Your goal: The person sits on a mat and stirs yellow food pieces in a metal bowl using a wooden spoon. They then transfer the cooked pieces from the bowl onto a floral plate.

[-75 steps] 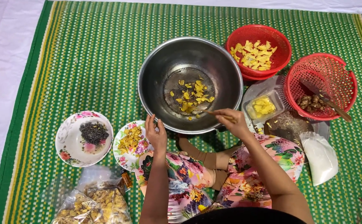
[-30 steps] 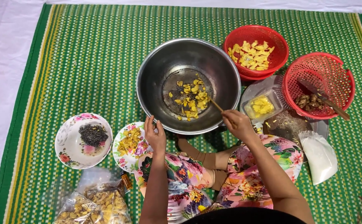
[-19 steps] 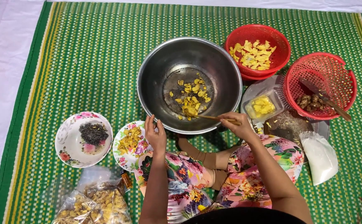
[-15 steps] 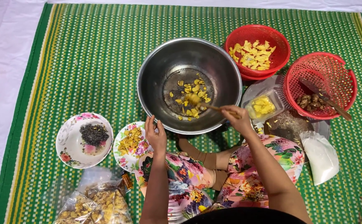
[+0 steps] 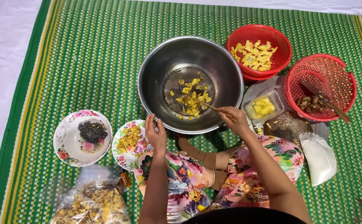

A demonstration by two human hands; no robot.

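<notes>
A large steel bowl [image 5: 156, 83] stands on the green mat, with yellow pieces [image 5: 191, 97] scattered in its bottom. My right hand [image 5: 234, 119] rests at the bowl's near right rim, shut on a thin wooden stick [image 5: 209, 106] whose tip reaches into the yellow pieces. My left hand [image 5: 156, 133] grips the bowl's near rim from outside, fingers on the edge.
A red basket of yellow chips [image 5: 259, 50] and a red basket with brown pieces and a knife [image 5: 320, 87] stand to the right. Near them sit a small clear tub [image 5: 263, 107] and a white bag [image 5: 319, 157]. At left lie two floral plates [image 5: 82, 137] [image 5: 130, 143] and plastic bags [image 5: 91, 203].
My right hand has shifted the stick back and forth inside the bowl, and the yellow pieces have spread a little. The left hand has stayed on the rim.
</notes>
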